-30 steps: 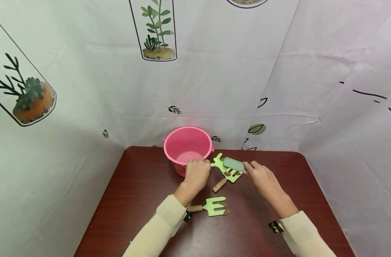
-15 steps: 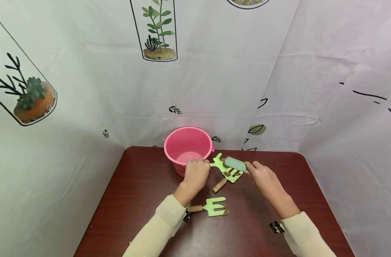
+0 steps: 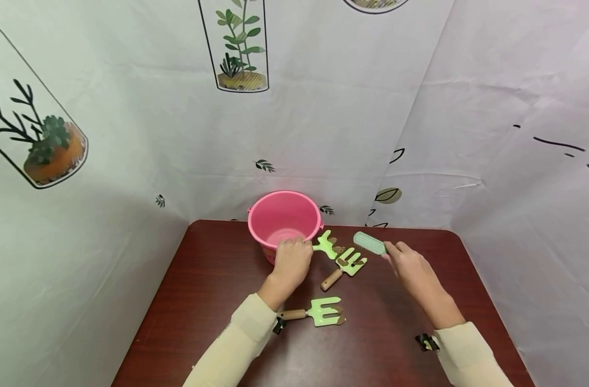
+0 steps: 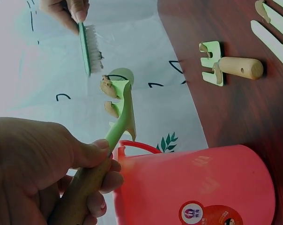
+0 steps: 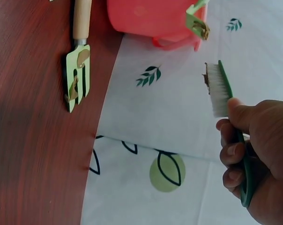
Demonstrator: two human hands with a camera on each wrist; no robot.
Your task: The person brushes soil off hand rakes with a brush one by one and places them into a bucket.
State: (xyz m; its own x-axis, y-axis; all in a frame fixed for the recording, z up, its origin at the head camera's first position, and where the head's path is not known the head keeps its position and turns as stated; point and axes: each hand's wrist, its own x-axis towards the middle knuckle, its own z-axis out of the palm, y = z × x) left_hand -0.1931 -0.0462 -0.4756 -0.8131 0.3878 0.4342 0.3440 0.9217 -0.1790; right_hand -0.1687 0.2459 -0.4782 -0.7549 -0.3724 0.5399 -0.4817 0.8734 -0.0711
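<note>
My left hand (image 3: 292,262) grips the wooden handle of a green hand rake (image 3: 326,245), held up beside the pink bucket (image 3: 263,235); brown matter clings to its tines (image 4: 109,89). My right hand (image 3: 412,267) holds a green brush (image 3: 369,243) by its handle, to the right of the rake and apart from it. In the right wrist view the white bristles (image 5: 218,89) carry brown bits at their tips. A small green fork (image 3: 350,263) with brown smears lies between the hands. Nearer me is another green fork (image 3: 325,312), its tines also smeared.
The reddish-brown table (image 3: 197,285) stands against white cloth (image 3: 323,134) printed with plants, which also hangs at both sides. The bucket is near the table's back edge, just beyond my left hand. The near fork's handle (image 3: 294,314) lies beside my left wrist.
The brush in my right hand has moved right, away from the rake and the small fork. My left hand has shifted slightly left with the rake. Both forks on the table lie unmoved.
</note>
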